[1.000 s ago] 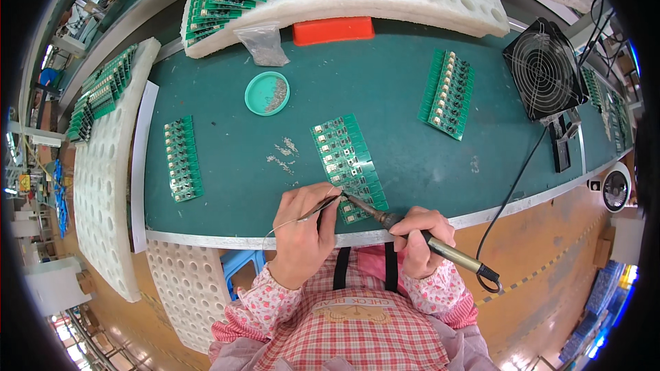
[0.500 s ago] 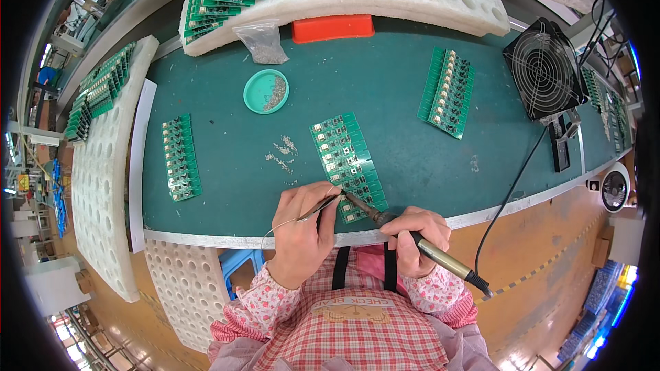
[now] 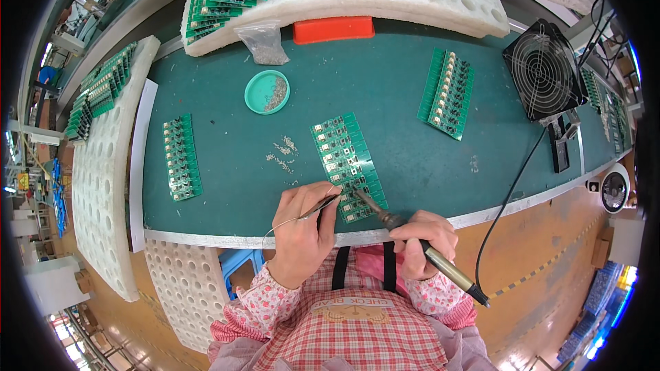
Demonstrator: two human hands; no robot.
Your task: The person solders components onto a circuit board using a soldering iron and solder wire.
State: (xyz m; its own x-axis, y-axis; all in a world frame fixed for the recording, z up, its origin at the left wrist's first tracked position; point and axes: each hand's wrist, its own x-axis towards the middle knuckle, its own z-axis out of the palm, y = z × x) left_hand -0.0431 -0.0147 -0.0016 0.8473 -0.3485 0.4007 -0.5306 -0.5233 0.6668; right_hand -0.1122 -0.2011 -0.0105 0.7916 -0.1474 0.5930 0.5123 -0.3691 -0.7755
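My right hand [image 3: 425, 239] grips a soldering iron [image 3: 445, 265] like a pen. The iron's tip is over the lower part of a green circuit board panel [image 3: 347, 151], near the bench's front edge; whether it touches is too small to tell. My left hand [image 3: 302, 230] is closed at the panel's lower left side. Between its fingers are slim metal tweezers [image 3: 320, 207], and a thin solder wire [image 3: 269, 231] curls out behind them. Left of the panel lie small loose components [image 3: 282, 154]. Beyond them stands a round turquoise dish [image 3: 250, 102] holding similar pieces.
More board panels lie at the left [image 3: 180, 158] and far right [image 3: 447, 94]. A black fan [image 3: 546, 69] stands at the right, with a cable [image 3: 505, 209] below it. A clear bag [image 3: 265, 42], red tray [image 3: 333, 29] and white foam holder [image 3: 385, 0] line the back.
My right hand has drawn the soldering iron slightly right and down, so its tip has left the spot beside my left fingers. My left hand has stayed about where it was.
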